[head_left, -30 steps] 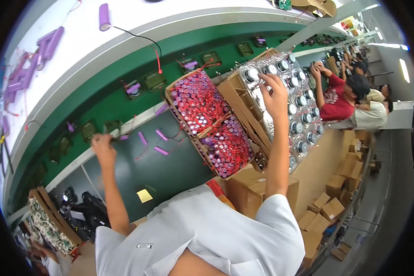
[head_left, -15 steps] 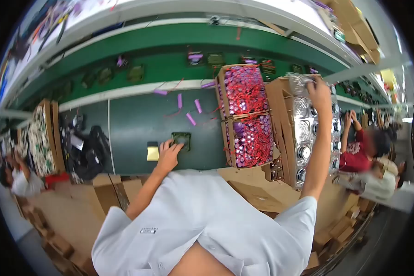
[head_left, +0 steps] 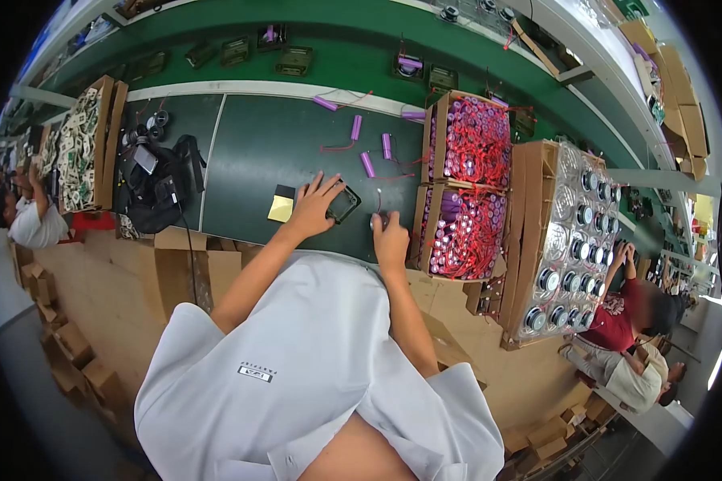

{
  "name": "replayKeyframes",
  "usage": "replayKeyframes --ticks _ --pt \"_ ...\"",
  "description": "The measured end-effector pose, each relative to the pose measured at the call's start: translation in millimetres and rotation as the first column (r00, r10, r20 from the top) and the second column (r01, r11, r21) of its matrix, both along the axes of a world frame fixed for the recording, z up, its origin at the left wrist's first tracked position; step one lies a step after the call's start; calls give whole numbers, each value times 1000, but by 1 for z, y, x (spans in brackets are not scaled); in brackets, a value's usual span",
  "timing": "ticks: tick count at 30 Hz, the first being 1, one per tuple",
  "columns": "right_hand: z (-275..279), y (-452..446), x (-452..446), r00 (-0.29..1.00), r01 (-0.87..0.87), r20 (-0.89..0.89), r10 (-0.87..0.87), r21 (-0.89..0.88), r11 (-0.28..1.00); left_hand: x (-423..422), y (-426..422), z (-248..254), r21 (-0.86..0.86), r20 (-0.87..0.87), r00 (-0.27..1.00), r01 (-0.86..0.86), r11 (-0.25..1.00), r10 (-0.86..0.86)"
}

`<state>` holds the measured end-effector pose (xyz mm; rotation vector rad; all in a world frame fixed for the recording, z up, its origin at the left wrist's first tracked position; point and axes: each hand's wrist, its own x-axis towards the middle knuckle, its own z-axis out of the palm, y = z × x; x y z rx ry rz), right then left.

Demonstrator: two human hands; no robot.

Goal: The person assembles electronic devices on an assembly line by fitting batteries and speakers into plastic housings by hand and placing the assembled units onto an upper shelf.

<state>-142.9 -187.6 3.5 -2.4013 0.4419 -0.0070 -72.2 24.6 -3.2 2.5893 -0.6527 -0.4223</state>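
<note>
In the head view, with clock directions read from the dark green housing point(head_left: 346, 207), that housing lies on the green worktable point(head_left: 253, 152) between the person's two hands. The left hand point(head_left: 314, 210) is at its 9 o'clock side, touching its edge, fingers spread apart. The right hand point(head_left: 391, 239) sits near its 4 o'clock corner with fingers bent and drawn close; whether they grip something small cannot be told.

A yellow paper pad point(head_left: 281, 208) lies at 9 o'clock, just beside the left hand. Five loose purple cells point(head_left: 356, 127) with wires lie between 12 and 1 o'clock. At 2 to 3 o'clock stand two cartons point(head_left: 427, 224) packed with purple cells and red leads; farther out at 3 o'clock is a clear tray of speakers point(head_left: 571, 282).

Well apart at 9 o'clock is a black bag point(head_left: 156, 204), and beyond it a box of circuit boards point(head_left: 80, 144). More housings point(head_left: 294, 61) sit on a green strip point(head_left: 341, 58) from 11 to 1 o'clock. A co-worker in a red shirt point(head_left: 618, 317) stands between 3 and 4 o'clock.
</note>
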Motion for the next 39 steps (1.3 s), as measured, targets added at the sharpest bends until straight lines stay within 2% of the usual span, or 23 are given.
replayKeyframes --ticks 1,2,4,5,7,8,9,12,13,16,17,20,21,23,24,26,31,35,39 --pt "-2 0 4 995 -30 -97 21 -93 995 2 0 -3 35 40 998 36 999 -37" --pt "-3 -1 5 981 -64 -193 28 -183 981 1 0 -6 4 57 998 0 1000 0" --pt "21 3 5 959 -97 -282 40 -193 976 0 -2 0 -60 82 993 -76 995 81" --pt "30 5 1 942 -119 -332 48 -196 973 -7 -2 4 -82 27 989 -140 987 143" --pt "26 0 -14 960 -258 -178 215 -266 929 -18 -5 12 -118 -79 959 -280 953 273" --pt "23 -4 -20 947 -321 -102 304 -310 895 -22 -4 11 -83 -94 957 -281 956 273" --pt "9 -8 -27 917 -398 -94 387 -256 881 -27 -2 8 -48 -110 956 -279 959 273" --pt "-5 -7 -31 917 -385 -4 399 -276 881 -31 -5 -2 -28 -102 946 -313 949 309" --pt "-8 -5 -29 907 -369 95 410 -291 883 -32 -4 -5 -30 -93 940 -331 943 327" --pt "-12 -14 -19 890 -420 93 446 -212 882 -22 -4 -11 -11 -25 958 -286 958 285" --pt "-13 -12 -16 939 -268 186 288 -121 956 -19 -4 -11 26 -23 963 -269 963 269" --pt "-29 -13 -6 985 -55 168 45 57 997 -6 1 6 55 -120 969 -210 976 216" --pt "-30 -9 -3 947 -71 318 47 64 995 0 3 6 28 -135 967 -215 976 217" --pt "-6 9 12 894 -180 405 192 -67 981 2 8 1 -21 -174 961 -224 974 217" --pt "10 18 16 864 -224 431 260 -132 966 1 10 -2 -55 -130 967 -226 973 217" --pt "19 32 31 803 -349 424 419 -235 907 -1 10 -9 -129 -40 976 -215 968 212" --pt "-15 37 45 680 -537 382 626 -321 780 2 13 -5 -130 -93 978 -198 971 187" --pt "-38 31 42 682 -543 333 651 -366 756 -1 14 -5 -153 -70 979 -198 968 189" --pt "-17 43 31 703 -563 202 682 -427 708 0 14 -4 -104 -77 976 -211 972 204"
